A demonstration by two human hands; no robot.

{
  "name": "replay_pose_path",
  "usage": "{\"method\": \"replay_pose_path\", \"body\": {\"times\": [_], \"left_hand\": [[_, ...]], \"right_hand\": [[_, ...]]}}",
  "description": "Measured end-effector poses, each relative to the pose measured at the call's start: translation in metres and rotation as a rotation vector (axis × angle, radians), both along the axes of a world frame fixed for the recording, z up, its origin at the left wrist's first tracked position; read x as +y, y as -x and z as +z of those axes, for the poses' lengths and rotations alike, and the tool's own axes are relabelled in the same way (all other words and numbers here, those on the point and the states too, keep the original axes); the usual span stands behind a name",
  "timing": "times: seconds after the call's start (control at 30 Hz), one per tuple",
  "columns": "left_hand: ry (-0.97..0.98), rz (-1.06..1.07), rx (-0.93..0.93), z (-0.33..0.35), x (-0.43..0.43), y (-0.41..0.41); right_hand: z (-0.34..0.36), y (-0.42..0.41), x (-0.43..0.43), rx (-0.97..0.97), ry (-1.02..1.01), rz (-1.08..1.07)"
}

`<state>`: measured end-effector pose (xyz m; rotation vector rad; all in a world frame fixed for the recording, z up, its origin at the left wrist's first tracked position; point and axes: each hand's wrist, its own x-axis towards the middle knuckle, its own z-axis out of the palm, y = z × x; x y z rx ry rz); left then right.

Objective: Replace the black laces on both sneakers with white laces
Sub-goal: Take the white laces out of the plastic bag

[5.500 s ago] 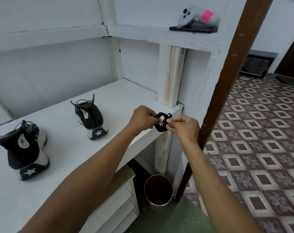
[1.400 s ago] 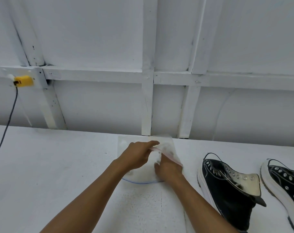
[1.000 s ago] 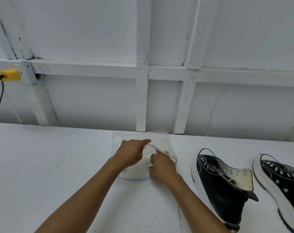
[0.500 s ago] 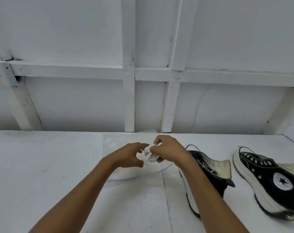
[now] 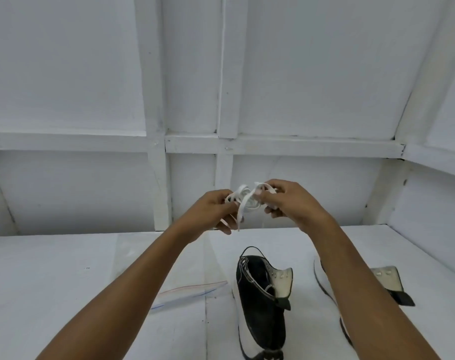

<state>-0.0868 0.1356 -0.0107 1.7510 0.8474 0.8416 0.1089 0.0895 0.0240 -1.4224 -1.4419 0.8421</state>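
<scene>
Left hand (image 5: 216, 211) and right hand (image 5: 291, 203) are being held up close together, well above the white worktop (image 5: 65, 281), w/ a bundle of white laces (image 5: 244, 201) being gripped between them. Fingers of both hands are being curled onto the bundle, L on its left side and R on its right, w/ the R thumb and forefinger pinching a loop at the top. One flat lace end is being left hanging between the hands, apart from the worktop.

Below the hands, a black high-top sneaker (image 5: 260, 302) is being left standing on the worktop, approx. under the gap between the forearms. Its pale flap is being shown folded out to the right, eyelet row visible. A second sneaker (image 5: 387, 281) is being mostly hidden by the R forearm; only a sole edge and a pale flap are being shown. A clear zip bag (image 5: 192, 289) is being left flat just left of the near sneaker, its red/blue seal edge ending beside the sneaker's side; contact cannot be told.

The worktop's back edge is being met by the white framed wall (image 5: 312, 100), w/ a side wall closing it at the right corner. Both are well apart from the hands.
</scene>
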Motion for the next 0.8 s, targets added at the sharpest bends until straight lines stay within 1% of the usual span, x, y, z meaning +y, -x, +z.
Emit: {"method": "replay_pose_path", "body": {"times": [0.1, 0.37, 0.47, 0.53, 0.63, 0.67, 0.7, 0.73, 0.8], "left_hand": [[-0.006, 0.072, -0.041, 0.008, 0.009, -0.034], [-0.042, 0.213, 0.033, 0.012, 0.027, -0.097], [-0.092, 0.321, 0.182, 0.01, 0.035, -0.114], [-0.14, 0.343, 0.373, 0.009, 0.038, -0.124], [-0.236, 0.3, 0.673, 0.008, 0.036, -0.138], [-0.267, 0.281, 0.747, 0.008, 0.033, -0.143], [-0.276, 0.258, 0.787, 0.007, 0.031, -0.149], [-0.263, 0.223, 0.788, 0.007, 0.029, -0.154], [-0.2, 0.139, 0.701, 0.006, 0.025, -0.166]], "right_hand": [[0.003, -0.047, 0.001, -0.033, 0.012, 0.001], [-0.005, -0.139, 0.005, -0.061, 0.061, -0.018], [-0.009, -0.165, 0.009, -0.047, 0.05, -0.005], [-0.012, -0.178, 0.012, -0.064, 0.048, 0.026], [-0.014, -0.187, 0.016, -0.164, 0.055, 0.068], [-0.015, -0.189, 0.017, -0.196, 0.059, 0.084], [-0.016, -0.19, 0.018, -0.215, 0.062, 0.107], [-0.017, -0.19, 0.02, -0.223, 0.061, 0.127], [-0.02, -0.19, 0.022, -0.212, 0.054, 0.172]]}}
